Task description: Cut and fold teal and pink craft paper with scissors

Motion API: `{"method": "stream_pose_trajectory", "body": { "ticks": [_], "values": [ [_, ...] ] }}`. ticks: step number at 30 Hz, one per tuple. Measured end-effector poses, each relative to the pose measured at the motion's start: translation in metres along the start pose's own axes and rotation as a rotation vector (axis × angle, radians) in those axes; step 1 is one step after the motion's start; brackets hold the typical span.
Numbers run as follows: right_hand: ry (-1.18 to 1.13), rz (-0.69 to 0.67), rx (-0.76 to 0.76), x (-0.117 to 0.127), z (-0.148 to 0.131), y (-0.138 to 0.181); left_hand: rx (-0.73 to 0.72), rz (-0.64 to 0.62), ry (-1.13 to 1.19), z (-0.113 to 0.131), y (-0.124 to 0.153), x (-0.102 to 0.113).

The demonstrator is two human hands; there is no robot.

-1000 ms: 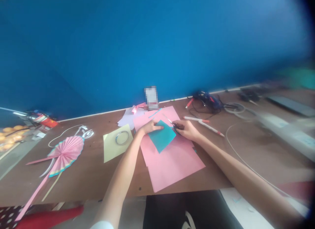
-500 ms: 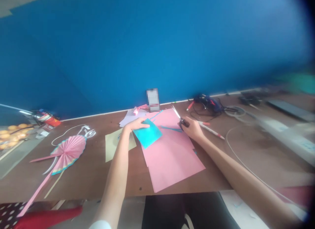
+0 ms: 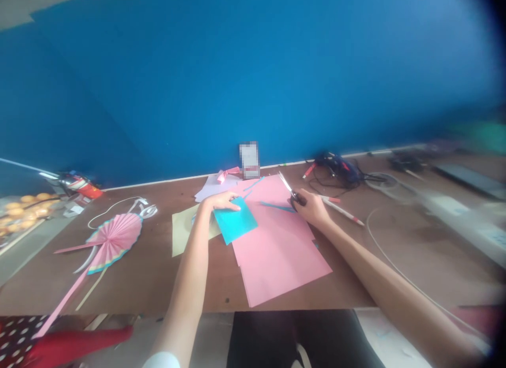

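Observation:
My left hand (image 3: 222, 202) is closed on the upper left corner of a bright blue square of paper (image 3: 236, 223), its thumb lying on top. Beneath this square are overlapping pink paper sheets (image 3: 279, 262). A pair of scissors (image 3: 288, 184) with dark handles is in my right hand (image 3: 312, 207), fingers wrapped round the handles and blades pointing away from me. The blades are apart from the blue square. Narrow blue paper strips (image 3: 276, 205) lie on the pink sheets between the hands. Under my left forearm lies a pale yellow sheet (image 3: 184, 228).
A folded pink paper fan (image 3: 116, 236) with ribbon tails lies left on the brown table (image 3: 150, 289). Right of my right hand are a white pencil-like stick (image 3: 348, 215) and dark tangled cables (image 3: 336, 167). A blurred-out upright item (image 3: 249, 160) stands against the blue wall (image 3: 253, 73).
My left hand has turned the blue square slightly and brought it a little lower. My right hand still holds the scissors, blades looking closer together. The whole view has shifted slightly.

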State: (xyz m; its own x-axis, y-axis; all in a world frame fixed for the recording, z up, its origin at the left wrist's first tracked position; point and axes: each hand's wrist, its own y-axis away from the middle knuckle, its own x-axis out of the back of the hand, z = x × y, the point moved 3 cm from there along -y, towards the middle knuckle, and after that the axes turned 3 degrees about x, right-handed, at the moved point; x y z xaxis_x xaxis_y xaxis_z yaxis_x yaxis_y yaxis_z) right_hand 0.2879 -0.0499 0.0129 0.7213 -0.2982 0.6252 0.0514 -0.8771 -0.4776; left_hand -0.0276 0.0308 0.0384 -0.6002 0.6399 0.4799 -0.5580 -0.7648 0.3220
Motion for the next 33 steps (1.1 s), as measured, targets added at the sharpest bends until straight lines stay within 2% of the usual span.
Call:
{"method": "stream_pose_trajectory", "body": {
  "ticks": [2, 4, 7, 12, 15, 21, 27, 33],
  "values": [
    [-0.003, -0.006, 0.020, 0.000, -0.002, 0.000, -0.035, -0.047, 0.023, 0.007, 0.003, -0.006],
    [-0.033, -0.025, 0.048, 0.000, -0.004, 0.000, -0.068, -0.044, 0.074, 0.014, 0.004, -0.012],
    [-0.136, -0.075, 0.048, -0.001, -0.005, 0.001, -0.097, 0.034, 0.230, 0.020, -0.001, -0.019],
    [-0.383, -0.227, -0.077, -0.002, 0.000, 0.001, -0.162, 0.152, 0.416, 0.021, -0.022, -0.035],
    [-0.470, -0.307, -0.117, -0.001, 0.005, 0.000, -0.179, 0.188, 0.429, 0.016, -0.033, -0.045],
    [-0.464, -0.314, -0.136, 0.010, 0.010, -0.002, -0.190, 0.352, 0.360, 0.001, -0.041, -0.047],
    [-0.406, -0.426, -0.115, 0.023, 0.004, -0.003, -0.229, 0.264, 0.347, 0.002, -0.040, -0.049],
    [-0.399, -0.407, -0.081, 0.023, 0.003, -0.004, -0.236, 0.198, 0.373, 0.004, -0.039, -0.050]
  ]
}}
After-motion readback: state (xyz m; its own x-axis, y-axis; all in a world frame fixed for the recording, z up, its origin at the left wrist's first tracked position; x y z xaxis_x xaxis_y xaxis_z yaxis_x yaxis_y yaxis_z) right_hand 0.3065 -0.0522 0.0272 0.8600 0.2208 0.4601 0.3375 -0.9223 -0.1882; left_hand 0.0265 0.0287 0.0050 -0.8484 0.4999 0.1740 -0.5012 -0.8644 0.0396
